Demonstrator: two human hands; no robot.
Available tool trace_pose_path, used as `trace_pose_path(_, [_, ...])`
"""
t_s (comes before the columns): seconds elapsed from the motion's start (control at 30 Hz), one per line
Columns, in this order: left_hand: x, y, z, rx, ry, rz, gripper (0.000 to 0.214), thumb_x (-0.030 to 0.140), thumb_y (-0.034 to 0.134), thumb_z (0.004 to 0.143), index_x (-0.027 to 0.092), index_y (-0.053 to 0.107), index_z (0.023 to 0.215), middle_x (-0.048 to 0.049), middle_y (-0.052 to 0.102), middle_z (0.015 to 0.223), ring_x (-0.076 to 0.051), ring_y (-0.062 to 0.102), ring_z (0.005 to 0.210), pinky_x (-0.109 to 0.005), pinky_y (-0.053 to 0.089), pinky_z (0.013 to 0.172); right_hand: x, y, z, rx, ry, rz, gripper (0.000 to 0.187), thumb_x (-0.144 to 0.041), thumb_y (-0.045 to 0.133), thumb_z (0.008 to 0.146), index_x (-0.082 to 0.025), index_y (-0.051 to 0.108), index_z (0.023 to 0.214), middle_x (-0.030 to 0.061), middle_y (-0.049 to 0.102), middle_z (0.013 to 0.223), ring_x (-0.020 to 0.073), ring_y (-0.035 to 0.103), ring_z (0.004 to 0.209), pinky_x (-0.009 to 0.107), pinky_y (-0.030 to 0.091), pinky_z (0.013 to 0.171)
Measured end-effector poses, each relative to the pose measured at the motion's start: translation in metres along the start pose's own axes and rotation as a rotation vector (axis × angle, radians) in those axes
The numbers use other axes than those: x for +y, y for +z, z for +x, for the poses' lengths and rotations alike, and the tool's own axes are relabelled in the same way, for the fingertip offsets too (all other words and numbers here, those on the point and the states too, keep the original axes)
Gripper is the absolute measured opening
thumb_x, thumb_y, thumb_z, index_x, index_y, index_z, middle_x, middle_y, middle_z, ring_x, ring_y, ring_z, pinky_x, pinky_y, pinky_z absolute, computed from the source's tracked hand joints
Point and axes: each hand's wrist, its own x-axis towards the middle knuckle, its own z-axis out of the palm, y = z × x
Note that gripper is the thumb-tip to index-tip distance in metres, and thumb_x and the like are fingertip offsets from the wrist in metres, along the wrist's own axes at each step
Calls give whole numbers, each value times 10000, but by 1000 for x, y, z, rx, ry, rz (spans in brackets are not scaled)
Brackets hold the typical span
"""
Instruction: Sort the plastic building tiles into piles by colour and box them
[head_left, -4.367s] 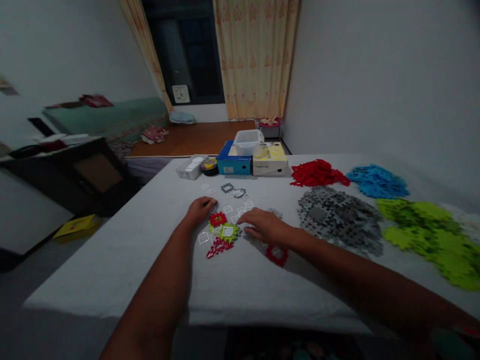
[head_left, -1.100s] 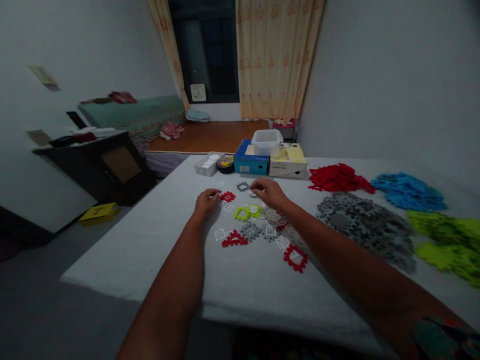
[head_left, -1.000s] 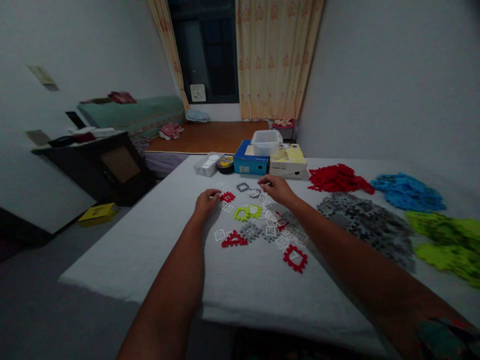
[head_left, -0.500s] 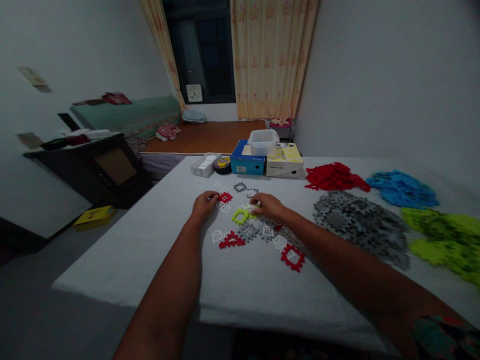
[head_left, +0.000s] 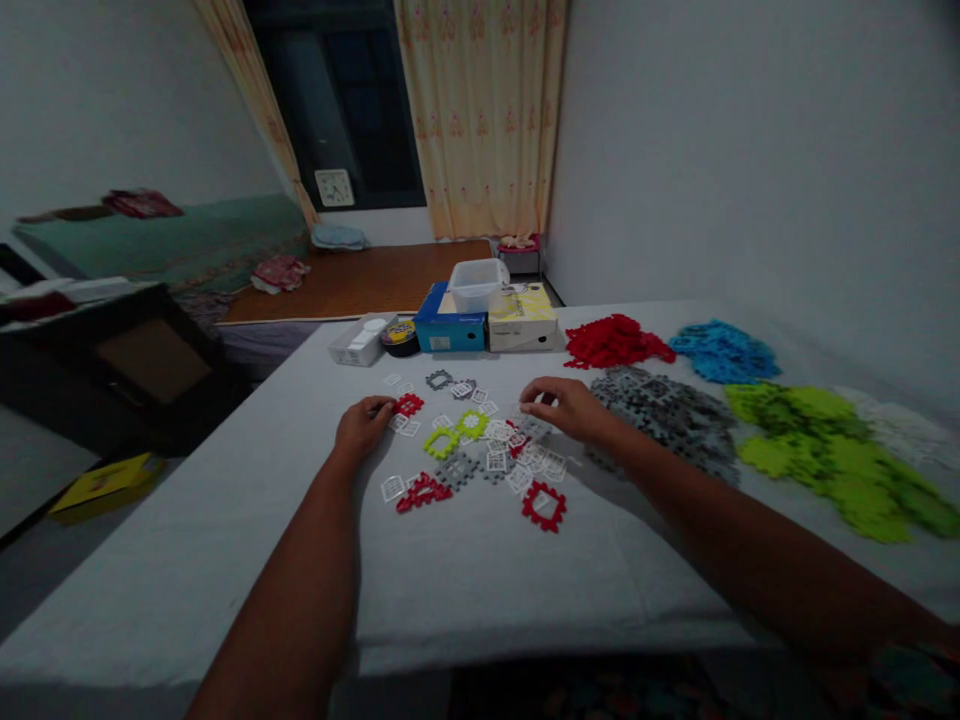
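Note:
My left hand [head_left: 364, 430] is closed at the left side of the scattered pieces, its fingertips at the edge of a small red interlocking plastic piece [head_left: 409, 404]. Just right of the scatter, over the table, my right hand [head_left: 564, 405] has thumb and fingers curled together; whatever is between them is too small to make out. Between the hands lie yellow-green toothed pieces [head_left: 472, 425], a grey toothed piece [head_left: 457, 470] and several white window-shaped pieces [head_left: 497, 461]. Nearer me are a red triangular piece [head_left: 424, 492] and a red square frame [head_left: 544, 507].
Sorted piles lie on the right: red [head_left: 615, 342], blue [head_left: 726, 351], grey [head_left: 660, 425], yellow-green [head_left: 840, 460] and white [head_left: 896, 425]. Along the back stand a blue box [head_left: 451, 331], a yellow-white box [head_left: 523, 325], a clear tub [head_left: 478, 284] and a round black tin [head_left: 400, 342].
The view has turned right. My right hand has moved from above the yellow-green pieces rightward towards the grey pile. My left hand stays beside the same small red piece.

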Motion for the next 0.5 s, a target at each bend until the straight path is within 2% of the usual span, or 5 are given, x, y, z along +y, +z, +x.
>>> trace_pose_path(0.13, [-4,-3,5,-14,-6,74,409,472,507,794,221,750,1006,-81,764,1072,-269,698,980,-339,526,866,11,-50,-70,95,76,-9,163,-344,637,851,-205,723,849,38,722,856,154,622,738,266,468,687])
trace_pose_path(0.27, [-10,-3,15,-65,-35,160,425,522,505,775,262,745,1011,-71,763,1075,-298,708,932,-380,541,782,44,-112,-139,299,290,-85,244,-428,641,829,-205,740,834,37,731,822,177,640,728,283,487,672])
trace_pose_path(0.33, [-13,-3,20,-69,-66,191,420,553,490,760,302,743,981,-48,768,1062,-313,704,926,-404,539,775,71,-151,-172,482,404,-100,294,-473,665,794,-198,746,859,43,734,823,185,648,723,292,499,672])
trace_pose_path(0.4, [-16,-2,23,-63,-115,214,434,608,474,734,348,734,965,-26,778,999,-329,701,901,-419,540,742,103,-190,-204,738,521,-120,342,-489,686,752,-184,745,897,55,732,823,186,645,701,300,506,660])
trace_pose_path(0.5, [-20,-3,26,-61,-132,208,453,671,440,700,402,712,943,0,782,945,-339,697,890,-422,538,738,155,-240,-250,1090,706,-168,343,-425,687,714,-162,724,931,66,718,792,172,623,630,305,505,629])
